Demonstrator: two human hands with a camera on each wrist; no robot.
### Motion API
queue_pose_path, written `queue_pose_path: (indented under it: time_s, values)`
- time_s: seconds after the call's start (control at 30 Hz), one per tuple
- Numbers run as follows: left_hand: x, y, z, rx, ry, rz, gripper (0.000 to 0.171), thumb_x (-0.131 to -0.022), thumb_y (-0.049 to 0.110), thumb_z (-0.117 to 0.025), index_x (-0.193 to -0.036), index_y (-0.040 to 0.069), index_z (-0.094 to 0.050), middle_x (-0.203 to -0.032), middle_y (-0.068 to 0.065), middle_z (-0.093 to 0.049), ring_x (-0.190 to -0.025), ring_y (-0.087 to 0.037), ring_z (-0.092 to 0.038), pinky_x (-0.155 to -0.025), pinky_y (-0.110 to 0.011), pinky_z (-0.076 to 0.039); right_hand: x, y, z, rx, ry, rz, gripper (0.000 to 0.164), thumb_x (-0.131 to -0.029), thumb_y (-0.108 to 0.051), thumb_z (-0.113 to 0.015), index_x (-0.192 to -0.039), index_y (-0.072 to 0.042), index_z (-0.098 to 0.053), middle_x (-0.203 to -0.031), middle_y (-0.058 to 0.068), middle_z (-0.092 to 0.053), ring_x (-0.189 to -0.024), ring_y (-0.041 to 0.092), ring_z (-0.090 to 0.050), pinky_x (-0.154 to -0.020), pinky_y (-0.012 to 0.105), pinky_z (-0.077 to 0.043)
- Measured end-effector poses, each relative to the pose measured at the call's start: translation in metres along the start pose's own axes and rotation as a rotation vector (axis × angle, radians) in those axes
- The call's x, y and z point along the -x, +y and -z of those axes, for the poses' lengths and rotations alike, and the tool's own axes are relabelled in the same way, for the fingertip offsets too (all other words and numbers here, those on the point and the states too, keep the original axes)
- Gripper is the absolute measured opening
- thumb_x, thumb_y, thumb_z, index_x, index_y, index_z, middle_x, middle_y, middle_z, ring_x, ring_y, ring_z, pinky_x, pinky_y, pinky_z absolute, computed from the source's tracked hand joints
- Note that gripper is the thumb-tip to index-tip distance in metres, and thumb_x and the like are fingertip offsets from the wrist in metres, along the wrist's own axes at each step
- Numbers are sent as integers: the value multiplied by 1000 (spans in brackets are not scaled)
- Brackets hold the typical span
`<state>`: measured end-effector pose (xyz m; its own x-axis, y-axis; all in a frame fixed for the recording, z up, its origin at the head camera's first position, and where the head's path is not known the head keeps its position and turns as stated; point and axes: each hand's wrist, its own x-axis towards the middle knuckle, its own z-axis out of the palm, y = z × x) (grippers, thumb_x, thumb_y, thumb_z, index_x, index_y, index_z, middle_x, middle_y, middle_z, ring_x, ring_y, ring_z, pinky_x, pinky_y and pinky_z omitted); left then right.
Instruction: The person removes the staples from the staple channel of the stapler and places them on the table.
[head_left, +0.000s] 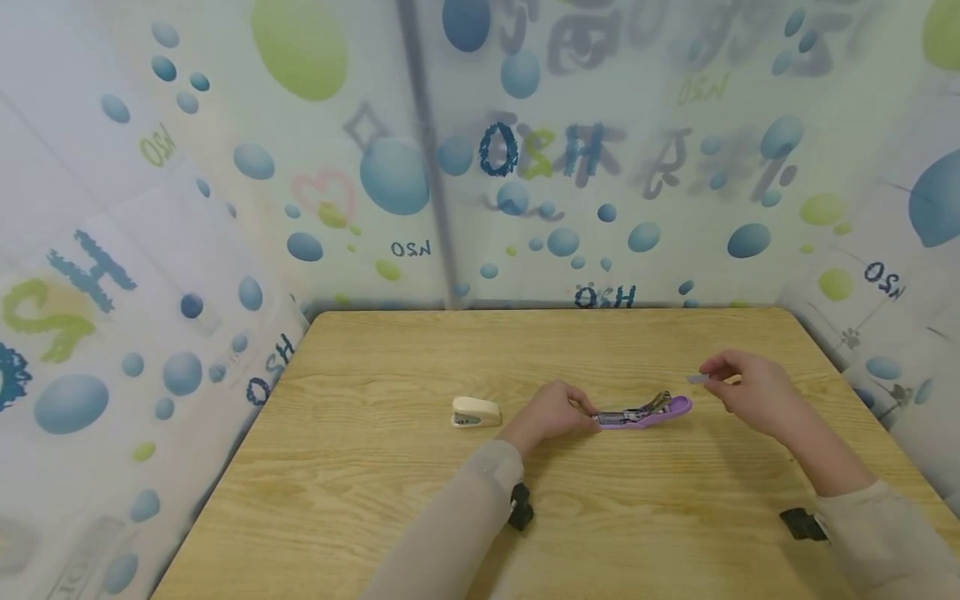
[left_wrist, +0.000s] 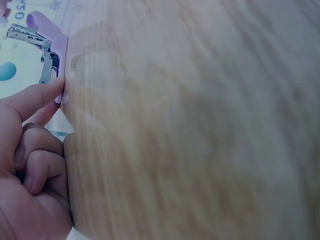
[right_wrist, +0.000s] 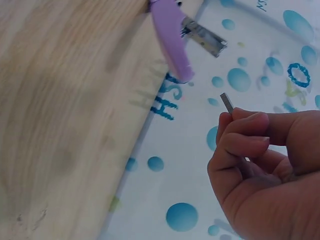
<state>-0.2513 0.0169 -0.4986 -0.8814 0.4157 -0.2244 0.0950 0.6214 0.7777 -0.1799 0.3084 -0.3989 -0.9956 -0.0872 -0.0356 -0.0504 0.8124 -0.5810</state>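
A purple stapler point(head_left: 637, 419) lies opened out on the wooden table, its metal magazine and inner metal parts exposed. My left hand point(head_left: 556, 410) pinches its left end between thumb and forefinger, the other fingers curled, as the left wrist view shows point(left_wrist: 37, 150). To the right of the stapler and apart from it, my right hand point(head_left: 753, 392) holds a small strip of staples point(right_wrist: 226, 102) between thumb and fingertips. In the right wrist view the stapler's purple end point(right_wrist: 171, 42) sits just beyond that strip.
A small cream stapler point(head_left: 476, 412) stands on the table point(head_left: 360, 467) left of my left hand. The table's far edge meets a patterned curtain point(head_left: 645, 150) with balloon-like dots and lettering. Dark wrist devices point(head_left: 519, 506) hang below both sleeves.
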Motion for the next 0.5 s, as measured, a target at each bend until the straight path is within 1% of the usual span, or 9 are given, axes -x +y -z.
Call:
queue_pose_path:
  time_s: [0.13, 0.23, 0.33, 0.47, 0.5]
  values:
    - [0, -1, 0, -12, 2, -2, 9, -85, 30, -91, -89, 28, -84, -117, 6, -78, -110, -14, -67, -96, -35, -55, 1, 16, -1, -1, -24, -19, 28, -106, -10, -60, -126, 9, -62, -114, 27, -68, -74, 17, -60, -57, 30, -47]
    - [0, 0, 0, -25, 3, -2, 9, -85, 30, -91, -90, 28, -84, -117, 6, -78, -116, -16, -68, -99, -36, -55, 1, 30, -4, -20, -65, -44, 28, -107, -11, -59, -127, 9, -61, -110, 23, -68, -69, 15, -56, -56, 30, -45]
    - [0, 1, 0, -27, 4, 5, 9, -85, 30, -91, -89, 28, -84, -118, 7, -78, -117, -16, -67, -100, -37, -55, 1, 47, -11, -82, -118, -51, 28, -108, -10, -58, -127, 10, -61, -107, 20, -67, -69, 14, -56, -58, 30, -47]
    - [0, 1, 0, -18, 2, 8, 9, -85, 31, -91, -89, 29, -83, -117, 7, -78, -113, -14, -66, -98, -36, -54, 0, 70, -21, -192, -181, -49, 25, -107, -6, -58, -124, 13, -61, -104, 17, -66, -71, 13, -58, -62, 30, -52]
    - [-1, 1, 0, -17, 2, 8, 9, -85, 31, -91, -88, 29, -83, -117, 7, -78, -112, -13, -66, -97, -35, -54, 0, 75, -23, -201, -193, -47, 25, -107, -5, -58, -123, 14, -61, -104, 16, -65, -72, 12, -59, -63, 29, -53]
